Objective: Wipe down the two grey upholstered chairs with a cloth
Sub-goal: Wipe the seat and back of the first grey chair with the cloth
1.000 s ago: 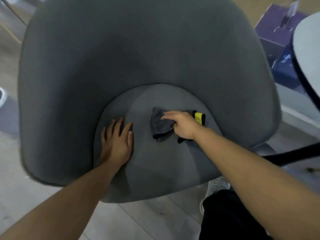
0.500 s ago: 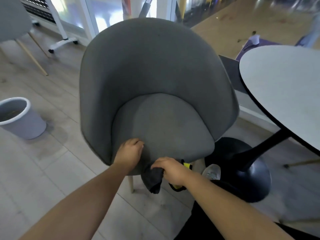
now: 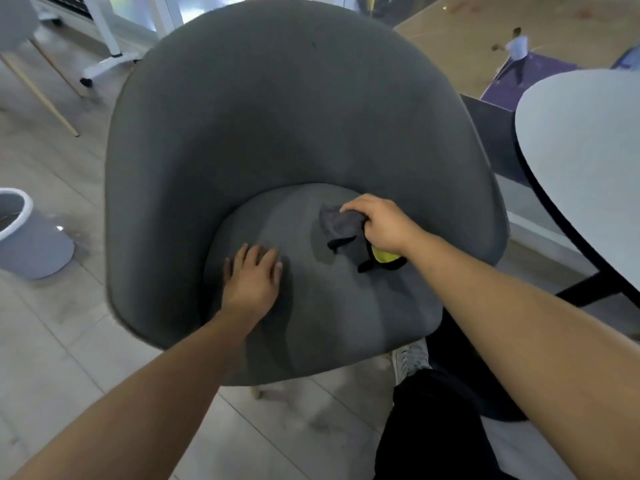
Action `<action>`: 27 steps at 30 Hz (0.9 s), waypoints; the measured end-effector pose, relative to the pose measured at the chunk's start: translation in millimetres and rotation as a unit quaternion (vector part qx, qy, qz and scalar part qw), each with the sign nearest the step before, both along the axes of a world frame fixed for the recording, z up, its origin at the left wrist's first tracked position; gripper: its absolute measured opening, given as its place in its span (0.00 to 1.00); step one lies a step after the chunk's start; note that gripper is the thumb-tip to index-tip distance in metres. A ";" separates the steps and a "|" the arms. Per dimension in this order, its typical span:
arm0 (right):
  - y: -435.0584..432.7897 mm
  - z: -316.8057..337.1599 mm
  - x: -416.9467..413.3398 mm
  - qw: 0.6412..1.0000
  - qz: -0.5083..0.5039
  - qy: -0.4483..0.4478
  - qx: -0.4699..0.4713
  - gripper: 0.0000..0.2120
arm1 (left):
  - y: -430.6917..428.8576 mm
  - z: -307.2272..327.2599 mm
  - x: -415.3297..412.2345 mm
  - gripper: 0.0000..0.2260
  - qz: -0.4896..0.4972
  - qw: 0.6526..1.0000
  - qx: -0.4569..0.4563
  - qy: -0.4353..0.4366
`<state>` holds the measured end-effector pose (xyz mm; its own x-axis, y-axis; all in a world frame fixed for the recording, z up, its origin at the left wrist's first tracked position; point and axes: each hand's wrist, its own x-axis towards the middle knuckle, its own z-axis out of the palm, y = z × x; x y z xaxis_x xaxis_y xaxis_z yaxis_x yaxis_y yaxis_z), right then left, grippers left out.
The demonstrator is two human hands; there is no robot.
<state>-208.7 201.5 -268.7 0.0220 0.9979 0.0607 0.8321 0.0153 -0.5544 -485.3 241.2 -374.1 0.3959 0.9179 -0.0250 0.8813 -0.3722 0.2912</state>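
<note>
A grey upholstered chair (image 3: 277,116) with a curved back fills the middle of the view, its round seat cushion facing me. My right hand (image 3: 384,225) grips a crumpled dark cloth (image 3: 341,226) with a yellow patch, pressed on the back right part of the seat. My left hand (image 3: 251,278) rests flat on the seat's left side, fingers straight. A second grey chair (image 3: 15,19) shows partly at the top left corner, on thin wooden legs.
A round white table (image 3: 588,161) with a black edge and black leg stands close on the right. A grey bucket (image 3: 27,237) sits on the floor at left. A white wheeled stand (image 3: 107,53) is behind the chair. My black-trousered leg and white shoe (image 3: 410,358) are below the seat.
Half a second ago both hands were at the seat's front edge with the cloth hanging off it. Now the right hand has carried the cloth up onto the back right of the seat; the left lies flat.
</note>
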 end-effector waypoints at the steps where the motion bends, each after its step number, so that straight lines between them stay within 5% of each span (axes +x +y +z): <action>1: 18.4 -4.8 11.7 1.000 -0.005 -0.011 -0.002 0.21 | 0.8 -10.8 2.6 0.20 0.020 1.000 -0.015 0.011; 9: 119.9 -78.6 63.3 0.990 0.028 -0.092 -0.108 0.23 | 15.1 -46.5 -6.2 0.22 0.028 0.996 0.082 0.000; 15: 126.7 -117.4 44.7 0.998 0.028 -0.058 -0.024 0.26 | 60.2 -47.7 -33.5 0.23 -0.010 0.993 0.116 0.021; 27: -33.0 -98.2 -94.0 0.985 0.141 -0.074 -0.072 0.32 | 41.7 -25.0 -38.7 0.22 -0.072 0.996 0.010 0.046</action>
